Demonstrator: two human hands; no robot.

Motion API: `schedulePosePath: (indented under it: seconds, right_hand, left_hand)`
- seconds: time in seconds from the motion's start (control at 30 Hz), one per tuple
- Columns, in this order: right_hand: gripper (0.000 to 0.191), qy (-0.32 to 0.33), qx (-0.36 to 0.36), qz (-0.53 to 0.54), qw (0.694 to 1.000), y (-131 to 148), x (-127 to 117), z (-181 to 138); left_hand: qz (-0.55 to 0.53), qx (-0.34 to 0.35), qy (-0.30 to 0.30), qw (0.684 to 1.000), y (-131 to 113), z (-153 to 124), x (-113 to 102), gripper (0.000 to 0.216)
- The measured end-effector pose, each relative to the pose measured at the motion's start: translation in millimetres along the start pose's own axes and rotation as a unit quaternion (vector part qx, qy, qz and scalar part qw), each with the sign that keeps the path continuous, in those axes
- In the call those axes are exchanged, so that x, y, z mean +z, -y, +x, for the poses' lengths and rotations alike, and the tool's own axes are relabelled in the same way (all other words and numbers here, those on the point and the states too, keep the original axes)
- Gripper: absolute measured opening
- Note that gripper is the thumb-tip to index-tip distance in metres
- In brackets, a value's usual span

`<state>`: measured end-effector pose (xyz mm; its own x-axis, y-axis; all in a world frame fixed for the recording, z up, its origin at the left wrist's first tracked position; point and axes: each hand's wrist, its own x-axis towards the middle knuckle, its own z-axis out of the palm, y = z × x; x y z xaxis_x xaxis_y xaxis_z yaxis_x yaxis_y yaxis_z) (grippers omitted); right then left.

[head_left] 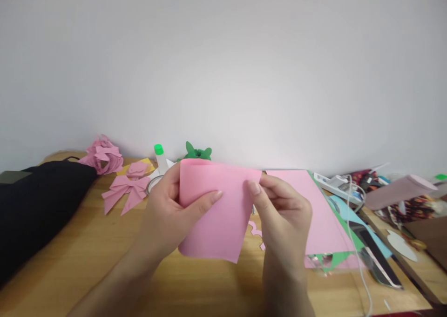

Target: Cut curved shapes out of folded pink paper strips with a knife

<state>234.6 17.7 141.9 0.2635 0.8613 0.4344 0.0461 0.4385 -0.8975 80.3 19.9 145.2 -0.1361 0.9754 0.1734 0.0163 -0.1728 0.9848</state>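
Observation:
A sheet of pink paper (216, 214) is held up above the wooden table, bent over into a loose fold at its left side. My left hand (174, 210) grips that folded side, thumb lying across the front and the fingers hidden behind the paper. With thumb and forefinger, my right hand (282, 210) pinches the paper's upper right corner. Small pink paper scraps (256, 229) lie on the table behind, next to my right wrist.
On the left are a black bag (45, 210), a pink paper bow (126, 190), a pink paper flower (102, 155) and a green-capped glue bottle (160, 158). Right are pink sheets (321, 214), a power strip (337, 186), a white cable (352, 242) and a dark phone-like object (379, 256).

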Motion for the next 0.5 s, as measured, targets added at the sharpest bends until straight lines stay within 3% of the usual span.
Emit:
schedulePosePath:
  seconds: [0.5]
  right_hand:
    - [0.007, -0.027, -0.038, -0.014, 0.999, 3.4, -1.0, -6.7]
  left_hand:
    - [0.019, -0.002, 0.003, 1.0, -7.2, -5.5, -1.6, 0.032]
